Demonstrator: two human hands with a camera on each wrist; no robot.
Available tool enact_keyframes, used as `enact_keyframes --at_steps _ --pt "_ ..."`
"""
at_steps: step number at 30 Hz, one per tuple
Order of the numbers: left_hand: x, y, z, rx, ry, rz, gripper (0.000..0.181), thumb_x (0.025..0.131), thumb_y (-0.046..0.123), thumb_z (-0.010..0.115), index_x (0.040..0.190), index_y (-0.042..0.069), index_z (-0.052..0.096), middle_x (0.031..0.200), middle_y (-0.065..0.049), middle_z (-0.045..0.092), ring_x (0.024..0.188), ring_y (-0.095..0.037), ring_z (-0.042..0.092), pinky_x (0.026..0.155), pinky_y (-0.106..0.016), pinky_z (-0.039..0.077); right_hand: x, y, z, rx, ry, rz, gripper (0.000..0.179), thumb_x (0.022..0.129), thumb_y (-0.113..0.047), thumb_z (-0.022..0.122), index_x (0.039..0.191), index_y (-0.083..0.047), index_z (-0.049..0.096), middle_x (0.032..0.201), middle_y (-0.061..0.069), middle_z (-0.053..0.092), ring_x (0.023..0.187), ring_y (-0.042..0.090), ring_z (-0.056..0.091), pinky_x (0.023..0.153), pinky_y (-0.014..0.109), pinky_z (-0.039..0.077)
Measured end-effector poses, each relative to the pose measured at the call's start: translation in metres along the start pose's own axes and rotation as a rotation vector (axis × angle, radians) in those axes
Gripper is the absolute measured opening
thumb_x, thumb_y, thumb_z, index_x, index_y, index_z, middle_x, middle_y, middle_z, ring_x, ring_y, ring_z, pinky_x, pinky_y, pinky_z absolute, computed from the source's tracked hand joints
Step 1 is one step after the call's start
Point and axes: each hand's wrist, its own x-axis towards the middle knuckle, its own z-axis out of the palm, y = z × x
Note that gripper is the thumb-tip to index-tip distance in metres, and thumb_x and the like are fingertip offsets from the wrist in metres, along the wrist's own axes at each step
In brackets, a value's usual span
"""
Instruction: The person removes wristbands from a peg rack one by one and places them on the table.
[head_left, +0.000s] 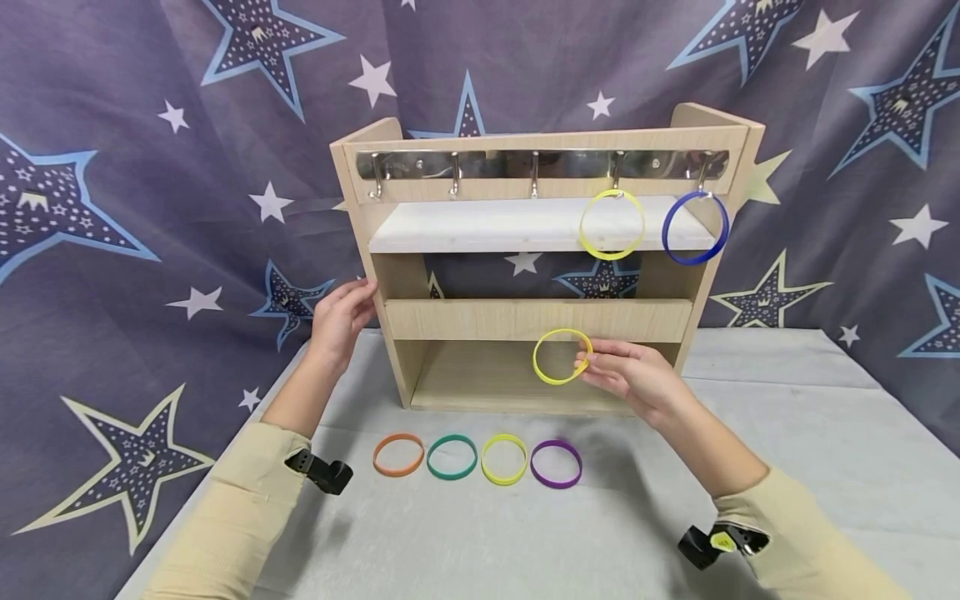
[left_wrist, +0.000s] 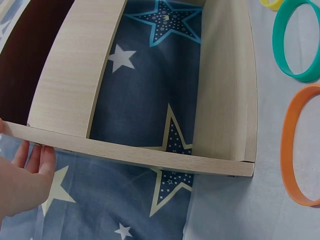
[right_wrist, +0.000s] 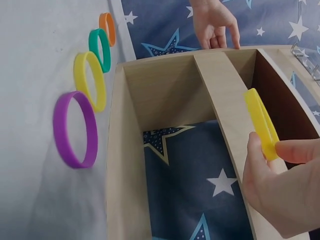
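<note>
Between thumb and fingers, my right hand (head_left: 637,375) pinches a yellow wristband (head_left: 537,367), held in front of the wooden shelf's middle board (head_left: 480,320). The same yellow band (right_wrist: 258,117) shows nearly edge-on in the right wrist view. My left hand (head_left: 341,323) touches the left side panel of the shelf (head_left: 393,350); in the left wrist view its fingers (left_wrist: 47,160) rest against that panel's edge. A metal hook rail (head_left: 495,164) runs along the shelf's top. Another yellow wristband (head_left: 582,229) and a blue wristband (head_left: 724,229) hang from its two rightmost hooks.
On the grey cloth before the shelf lie an orange wristband (head_left: 376,462), a green wristband (head_left: 430,461), a yellow wristband (head_left: 485,468) and a purple wristband (head_left: 534,468), in a row. A star-patterned curtain (head_left: 195,250) hangs behind and to the sides.
</note>
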Motion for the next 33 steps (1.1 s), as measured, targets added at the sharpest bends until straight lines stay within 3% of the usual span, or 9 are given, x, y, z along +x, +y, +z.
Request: enact_keyframes --at_steps 3,8,12,16,23,28,33 --pt "0.000 0.000 0.000 0.006 0.002 -0.001 0.014 0.097 0.020 0.053 0.109 0.012 0.054 0.099 0.010 0.059 0.096 -0.001 0.059 0.113 -0.030 0.041 -0.001 0.003 -0.006 -0.016 -0.005 0.017 0.029 0.094 0.004 0.051 0.122 0.008 0.047 0.088 -0.004 0.070 0.087 0.005 0.069 0.086 0.021 0.058" --pt "0.000 -0.001 0.000 0.010 0.003 -0.002 0.016 0.097 0.020 0.053 0.110 0.011 0.054 0.099 0.010 0.059 0.097 -0.002 0.058 0.112 -0.029 0.042 -0.003 0.009 -0.014 -0.066 -0.028 0.057 0.051 0.095 0.002 0.050 0.139 0.018 0.028 0.090 -0.006 0.070 0.088 0.004 0.068 0.088 0.023 0.058" --pt "0.000 -0.001 0.000 0.000 0.006 -0.003 0.010 0.097 0.019 0.053 0.106 0.014 0.055 0.098 0.010 0.060 0.096 -0.001 0.059 0.108 -0.025 0.045 -0.005 0.015 -0.023 -0.110 -0.044 0.093 0.056 0.097 0.000 0.048 0.142 0.019 0.020 0.092 -0.007 0.069 0.090 0.002 0.068 0.089 0.022 0.057" --pt "0.000 -0.001 -0.001 -0.014 0.005 -0.006 0.009 0.097 0.019 0.054 0.104 0.014 0.055 0.097 0.011 0.061 0.095 -0.001 0.059 0.108 -0.024 0.045 -0.008 0.022 -0.033 -0.143 -0.064 0.123 0.056 0.098 -0.001 0.047 0.142 0.020 0.020 0.092 -0.006 0.070 0.090 0.002 0.067 0.087 0.021 0.057" --pt "0.001 -0.001 -0.001 -0.039 0.002 -0.011 0.007 0.096 0.017 0.055 0.103 0.015 0.055 0.095 0.011 0.061 0.093 -0.001 0.060 0.099 -0.018 0.049 -0.013 0.035 -0.048 -0.183 -0.102 0.144 0.050 0.096 -0.004 0.053 0.135 0.019 0.034 0.093 -0.005 0.071 0.090 0.003 0.067 0.087 0.021 0.057" --pt "0.001 0.000 -0.001 -0.054 0.000 -0.006 0.007 0.096 0.017 0.054 0.103 0.014 0.055 0.094 0.011 0.062 0.091 -0.001 0.060 0.091 -0.014 0.050 -0.015 0.044 -0.060 -0.221 -0.163 0.144 0.055 0.095 -0.002 0.053 0.135 0.025 0.028 0.095 -0.003 0.071 0.092 0.004 0.068 0.089 0.025 0.057" --pt "0.001 0.000 -0.001 -0.051 0.005 -0.013 0.008 0.096 0.017 0.055 0.103 0.014 0.056 0.095 0.011 0.062 0.093 -0.002 0.060 0.097 -0.017 0.049 -0.017 0.050 -0.068 -0.260 -0.191 0.165 0.057 0.094 -0.002 0.053 0.135 0.027 0.025 0.096 0.000 0.070 0.092 0.008 0.069 0.090 0.028 0.058"
